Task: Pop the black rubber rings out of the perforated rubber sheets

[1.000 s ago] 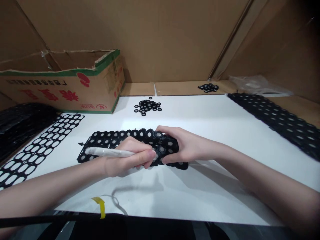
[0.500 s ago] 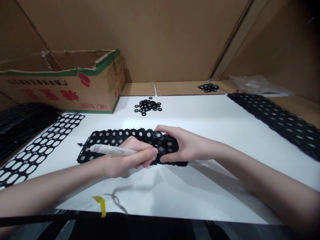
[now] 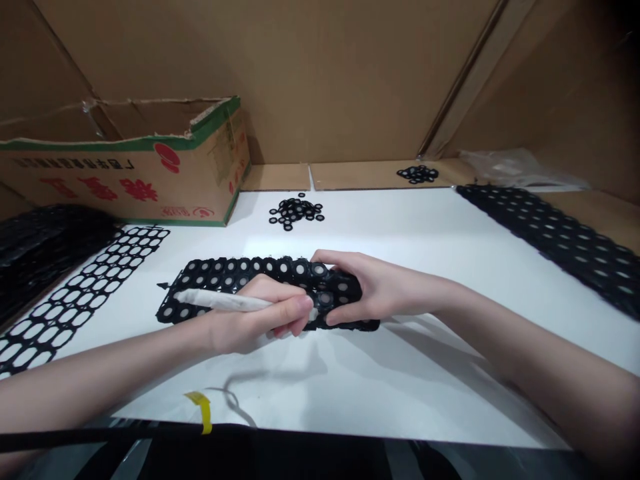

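My left hand (image 3: 270, 310) is closed around a white pen-like tool (image 3: 220, 300), whose shaft looks wrapped and points back to the left. Its other end is over a black sheet (image 3: 230, 267) of joined rings with pale round centres, lying lengthwise before me. With thumb and fingers spread across its width, my right hand (image 3: 363, 287) grips the sheet near the right end. Part of the sheet is hidden beneath both hands, and the tool's working tip is hard to make out.
A pile of loose black rings (image 3: 297, 212) lies behind the sheet, and a smaller pile (image 3: 417, 175) sits farther right. At left are an open cardboard box (image 3: 180, 180) and black lattice (image 3: 75, 293). Another dotted black sheet (image 3: 555, 240) stretches along the right. Yellow tape (image 3: 203, 410) marks the front cable.
The black sheet and my right hand have shifted slightly to the right. My left hand keeps the white tool in nearly the same place.
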Demonstrator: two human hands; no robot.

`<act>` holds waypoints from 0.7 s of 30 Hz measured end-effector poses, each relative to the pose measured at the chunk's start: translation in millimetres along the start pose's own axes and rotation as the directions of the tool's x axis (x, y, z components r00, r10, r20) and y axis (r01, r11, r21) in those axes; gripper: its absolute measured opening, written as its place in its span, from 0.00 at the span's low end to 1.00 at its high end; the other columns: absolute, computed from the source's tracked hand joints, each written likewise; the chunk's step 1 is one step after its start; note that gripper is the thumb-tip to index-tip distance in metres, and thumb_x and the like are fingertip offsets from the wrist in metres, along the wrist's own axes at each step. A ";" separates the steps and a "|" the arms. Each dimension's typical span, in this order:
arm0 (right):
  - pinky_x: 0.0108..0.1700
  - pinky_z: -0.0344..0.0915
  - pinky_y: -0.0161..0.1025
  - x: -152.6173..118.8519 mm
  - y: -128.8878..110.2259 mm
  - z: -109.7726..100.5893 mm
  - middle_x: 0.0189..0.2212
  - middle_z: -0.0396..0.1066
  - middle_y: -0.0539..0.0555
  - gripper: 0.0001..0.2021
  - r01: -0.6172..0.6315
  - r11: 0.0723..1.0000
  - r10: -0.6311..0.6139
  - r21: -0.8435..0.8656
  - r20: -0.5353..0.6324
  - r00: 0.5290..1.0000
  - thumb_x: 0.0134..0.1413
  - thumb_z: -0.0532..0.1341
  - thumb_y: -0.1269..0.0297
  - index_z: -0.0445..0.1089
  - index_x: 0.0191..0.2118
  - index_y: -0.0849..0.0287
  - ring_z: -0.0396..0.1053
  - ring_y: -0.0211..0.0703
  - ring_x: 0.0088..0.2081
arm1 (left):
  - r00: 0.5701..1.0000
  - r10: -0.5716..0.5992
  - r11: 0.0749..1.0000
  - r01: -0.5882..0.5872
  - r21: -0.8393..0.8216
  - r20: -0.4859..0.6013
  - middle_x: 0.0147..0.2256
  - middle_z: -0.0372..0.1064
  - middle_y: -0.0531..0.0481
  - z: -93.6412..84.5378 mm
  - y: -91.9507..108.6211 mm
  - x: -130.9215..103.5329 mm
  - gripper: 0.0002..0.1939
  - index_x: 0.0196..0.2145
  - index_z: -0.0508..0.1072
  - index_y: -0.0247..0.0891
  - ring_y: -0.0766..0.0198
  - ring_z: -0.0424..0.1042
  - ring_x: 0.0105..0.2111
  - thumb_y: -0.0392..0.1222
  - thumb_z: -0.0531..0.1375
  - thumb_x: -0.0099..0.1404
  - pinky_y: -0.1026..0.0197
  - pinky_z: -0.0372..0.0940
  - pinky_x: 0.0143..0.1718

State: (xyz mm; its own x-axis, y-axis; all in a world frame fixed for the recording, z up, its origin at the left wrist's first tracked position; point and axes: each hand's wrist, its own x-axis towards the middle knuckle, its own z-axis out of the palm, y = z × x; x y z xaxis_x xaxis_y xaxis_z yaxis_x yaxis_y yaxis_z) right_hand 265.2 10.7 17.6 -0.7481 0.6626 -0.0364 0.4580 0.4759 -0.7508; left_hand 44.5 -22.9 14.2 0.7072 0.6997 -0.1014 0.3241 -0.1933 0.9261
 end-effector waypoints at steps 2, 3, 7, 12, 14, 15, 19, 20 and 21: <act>0.46 0.65 0.42 -0.2 1.5 0.4 0.45 0.69 0.53 0.28 0.002 1.000 -0.002 -0.009 -0.014 1.000 0.42 0.68 0.56 0.63 0.50 0.55 0.67 0.48 0.45 | 1.000 0.004 1.000 -0.004 0.014 -0.001 0.19 0.57 0.54 0.6 -0.3 0.0 0.22 0.20 0.64 0.35 0.69 0.58 0.22 0.47 0.48 0.69 0.65 0.55 0.26; 0.46 0.65 0.42 -0.2 2.5 0.8 0.45 0.69 0.53 0.28 0.002 1.000 -0.003 -0.013 -0.016 1.000 0.42 0.68 0.56 0.63 0.50 0.55 0.67 0.49 0.46 | 1.000 0.007 1.000 -0.007 0.026 -0.005 0.19 0.57 0.54 1.1 -0.5 0.1 0.22 0.19 0.63 0.35 0.69 0.58 0.22 0.47 0.48 0.69 0.65 0.55 0.26; 0.46 0.66 0.42 -0.1 5.6 2.1 0.45 0.69 0.52 0.27 0.012 1.000 -0.013 -0.020 -0.022 1.000 0.42 0.68 0.55 0.64 0.50 0.54 0.67 0.49 0.47 | 1.000 0.027 0.997 -0.027 0.077 -0.001 0.19 0.56 0.54 3.2 -1.3 0.5 0.23 0.19 0.61 0.36 0.70 0.57 0.22 0.46 0.47 0.70 0.65 0.55 0.26; 0.45 0.66 0.43 0.3 5.8 2.3 0.44 0.69 0.53 0.28 0.015 0.999 -0.016 -0.043 -0.011 1.000 0.42 0.68 0.56 0.63 0.51 0.55 0.68 0.49 0.45 | 0.997 0.035 0.993 -0.043 0.108 0.075 0.18 0.55 0.55 1.5 0.5 2.5 0.23 0.19 0.60 0.36 0.71 0.56 0.21 0.45 0.47 0.70 0.65 0.54 0.25; 0.46 0.66 0.44 0.2 5.7 2.4 0.45 0.70 0.54 0.30 0.007 0.999 -0.008 -0.046 -0.018 1.000 0.42 0.68 0.55 0.63 0.53 0.55 0.68 0.50 0.46 | 0.990 0.055 0.986 -0.074 0.152 0.128 0.18 0.56 0.55 -0.4 2.3 3.5 0.22 0.20 0.61 0.35 0.71 0.57 0.21 0.43 0.47 0.70 0.66 0.54 0.26; 0.47 0.66 0.45 0.1 5.6 2.4 0.46 0.69 0.54 0.31 0.003 0.999 -0.004 -0.045 -0.025 1.000 0.42 0.68 0.55 0.62 0.54 0.55 0.67 0.51 0.47 | 0.986 0.067 0.981 -0.093 0.172 0.153 0.19 0.57 0.55 -1.3 3.1 3.8 0.21 0.20 0.61 0.35 0.71 0.57 0.21 0.43 0.47 0.70 0.66 0.54 0.27; 0.49 0.65 0.45 -0.1 4.7 2.3 0.48 0.69 0.55 0.32 0.000 0.999 -0.001 -0.049 -0.031 1.000 0.42 0.68 0.54 0.62 0.55 0.55 0.67 0.52 0.49 | 0.982 0.069 0.982 -0.098 0.162 0.177 0.19 0.57 0.54 -2.5 3.7 2.5 0.22 0.20 0.62 0.35 0.71 0.57 0.21 0.44 0.47 0.70 0.65 0.55 0.27; 0.48 0.66 0.45 -0.1 4.4 2.3 0.48 0.69 0.55 0.32 -0.003 0.999 0.002 -0.052 -0.023 1.000 0.42 0.68 0.54 0.62 0.54 0.55 0.67 0.52 0.49 | 0.985 0.055 0.988 -0.077 0.134 0.163 0.19 0.57 0.54 -2.4 3.2 1.8 0.22 0.20 0.63 0.35 0.70 0.57 0.21 0.44 0.47 0.70 0.65 0.55 0.27; 0.48 0.66 0.44 -0.2 4.1 2.1 0.48 0.69 0.55 0.31 -0.010 0.998 0.009 -0.054 -0.015 1.000 0.41 0.68 0.54 0.63 0.54 0.55 0.67 0.51 0.48 | 0.989 0.038 0.994 -0.052 0.093 0.144 0.18 0.56 0.54 -2.5 2.3 1.0 0.22 0.20 0.63 0.35 0.70 0.57 0.21 0.45 0.47 0.70 0.65 0.55 0.26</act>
State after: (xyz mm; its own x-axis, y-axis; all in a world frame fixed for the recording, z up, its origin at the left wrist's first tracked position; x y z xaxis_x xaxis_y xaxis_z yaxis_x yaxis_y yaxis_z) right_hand 266.3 11.3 13.0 -0.7366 0.6756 -0.0328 0.4906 0.5002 -0.7135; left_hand 44.4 -20.9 17.2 0.8021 0.5856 -0.1172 0.3438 -0.2922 0.8924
